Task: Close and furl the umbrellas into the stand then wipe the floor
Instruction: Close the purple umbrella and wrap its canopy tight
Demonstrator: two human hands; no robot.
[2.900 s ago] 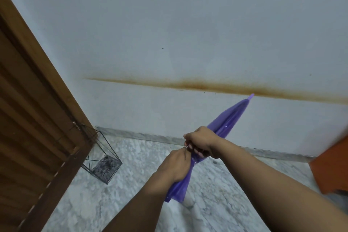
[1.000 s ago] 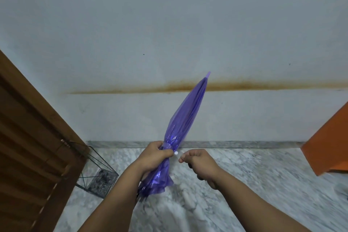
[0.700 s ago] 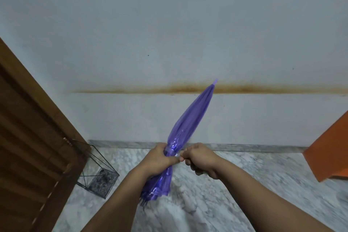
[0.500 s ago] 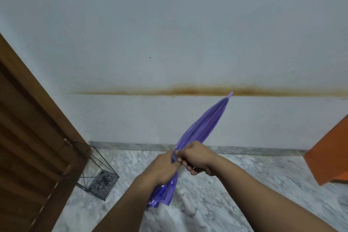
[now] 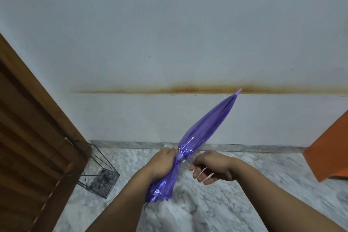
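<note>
A furled purple see-through umbrella (image 5: 205, 128) slants from lower left to upper right, its tip against the stained wall. My left hand (image 5: 163, 164) grips it at the narrow waist, with the loose canopy hem hanging below my wrist. My right hand (image 5: 211, 167) is just right of the waist, palm turned up and fingers curled, its thumb and forefinger pinching the blurred end of the umbrella's tie strap. A black wire-frame umbrella stand (image 5: 99, 177) sits on the marble floor (image 5: 244, 213) at the lower left, against the door, with nothing in it.
A brown louvred wooden door (image 5: 28, 137) fills the left edge. An orange object (image 5: 331, 152) juts in at the right edge. The white wall (image 5: 169, 43) carries a rusty horizontal stain, with a grey skirting strip below it.
My right hand has come off the umbrella's waist and swung out to the right, turning palm up. The umbrella has tilted further right. My left hand's grip is unchanged.
</note>
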